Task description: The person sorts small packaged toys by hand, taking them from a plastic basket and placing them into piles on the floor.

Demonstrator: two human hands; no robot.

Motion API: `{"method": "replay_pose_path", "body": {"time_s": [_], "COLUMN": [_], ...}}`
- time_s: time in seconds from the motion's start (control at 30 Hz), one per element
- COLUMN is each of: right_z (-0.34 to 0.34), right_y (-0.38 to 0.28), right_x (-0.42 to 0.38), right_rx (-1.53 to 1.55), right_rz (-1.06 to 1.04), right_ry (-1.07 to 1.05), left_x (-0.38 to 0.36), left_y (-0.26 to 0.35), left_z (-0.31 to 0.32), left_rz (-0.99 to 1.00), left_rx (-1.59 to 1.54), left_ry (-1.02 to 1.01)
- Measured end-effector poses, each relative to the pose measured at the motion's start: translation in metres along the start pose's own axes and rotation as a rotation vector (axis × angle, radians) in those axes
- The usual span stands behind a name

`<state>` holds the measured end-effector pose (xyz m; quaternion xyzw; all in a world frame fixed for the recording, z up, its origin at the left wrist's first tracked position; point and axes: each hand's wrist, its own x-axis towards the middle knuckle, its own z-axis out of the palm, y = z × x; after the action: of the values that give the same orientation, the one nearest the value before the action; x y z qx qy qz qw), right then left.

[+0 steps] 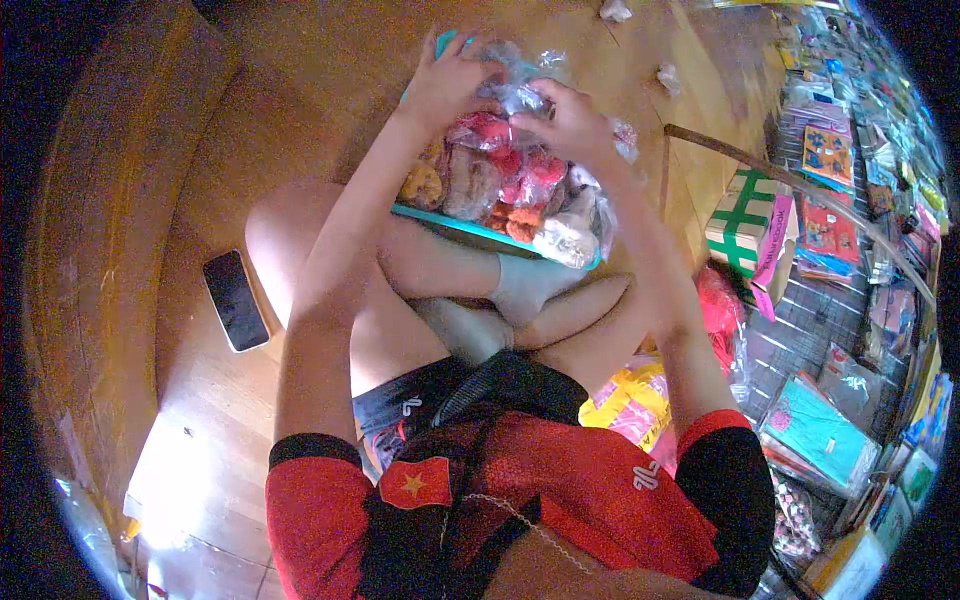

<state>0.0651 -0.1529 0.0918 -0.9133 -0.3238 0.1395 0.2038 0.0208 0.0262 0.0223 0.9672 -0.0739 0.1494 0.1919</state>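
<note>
In front of my crossed legs sits a teal basket (pixel 465 229) filled with clear plastic bags of yarn-like items in red, orange, tan, grey and white. My left hand (pixel 456 84) lies over the basket's far left corner, fingers apart, touching the plastic there. Across from it, my right hand (pixel 570 122) has its thumb and fingers closed on a crinkled clear plastic bag (pixel 520 98) at the far end. A bag with red contents (pixel 528 175) lies just below both hands. What sits under my left palm is hidden.
A smartphone (pixel 237 300) lies on the wooden floor at left. To the right stand a cardboard box with green tape (pixel 742 225), a red plastic bag (pixel 718 312) and a yellow-pink package (pixel 632 402). Many packaged goods (pixel 828 240) line the right side. Crumpled scraps (pixel 668 78) lie farther off.
</note>
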Motion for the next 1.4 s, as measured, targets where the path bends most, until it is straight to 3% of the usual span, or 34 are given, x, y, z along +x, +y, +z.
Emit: {"method": "replay_pose_path", "body": {"time_s": [0.2, 0.3, 0.4, 0.5, 0.6, 0.7, 0.73, 0.83, 0.93, 1.0, 1.07, 1.13, 1.17, 1.27, 1.4], "right_z": [0.013, 0.016, 0.02, 0.015, 0.021, 0.02, 0.016, 0.007, -0.036, -0.057, -0.077, -0.083, -0.084, -0.09, -0.092], "right_y": [0.016, 0.024, 0.029, 0.023, 0.024, 0.013, 0.011, 0.007, 0.012, 0.044, 0.13, 0.212, 0.235, 0.301, 0.389], "right_x": [0.018, 0.022, 0.026, 0.021, 0.016, 0.001, -0.002, -0.016, -0.023, -0.025, -0.01, 0.002, 0.006, 0.029, 0.056], "right_rx": [-0.094, -0.086, -0.088, -0.066, -0.172, -0.007, 0.042, 0.211, 0.283, 0.314, 0.418, 0.246, -0.023, -0.116, -0.316], "right_rz": [-0.036, -0.023, -0.019, -0.053, -0.053, -0.039, 0.009, -0.12, 0.059, 0.162, 0.219, 0.318, 0.408, 0.62, 0.565], "right_ry": [-0.027, -0.078, -0.119, -0.086, -0.018, 0.181, 0.14, 0.267, 0.273, 0.334, 0.429, 0.523, 0.545, 0.439, 0.352], "left_x": [-0.002, 0.006, 0.007, 0.001, -0.003, -0.008, -0.005, -0.003, -0.001, 0.0, 0.002, 0.005, 0.005, 0.003, -0.001], "left_y": [-0.002, -0.024, -0.023, -0.018, -0.006, -0.001, -0.005, -0.003, -0.001, 0.001, 0.001, -0.004, -0.009, -0.04, -0.084], "left_z": [0.004, 0.028, -0.013, 0.003, 0.017, 0.018, 0.02, 0.002, 0.002, -0.004, -0.011, -0.022, -0.021, -0.011, 0.023], "left_rz": [-0.032, 0.164, -0.006, -0.095, 0.199, 0.178, 0.172, 0.144, 0.141, 0.128, 0.087, -0.072, -0.158, -0.333, -0.505], "left_rx": [-0.207, -0.573, -1.212, -1.135, -0.462, -0.324, -0.365, -0.364, -0.406, -0.449, -0.529, -0.85, -1.007, -1.065, -1.288], "left_ry": [-0.095, 0.022, -0.123, -0.125, 0.112, 0.083, 0.054, -0.013, -0.009, -0.009, -0.012, -0.018, -0.022, 0.167, 0.437]}}
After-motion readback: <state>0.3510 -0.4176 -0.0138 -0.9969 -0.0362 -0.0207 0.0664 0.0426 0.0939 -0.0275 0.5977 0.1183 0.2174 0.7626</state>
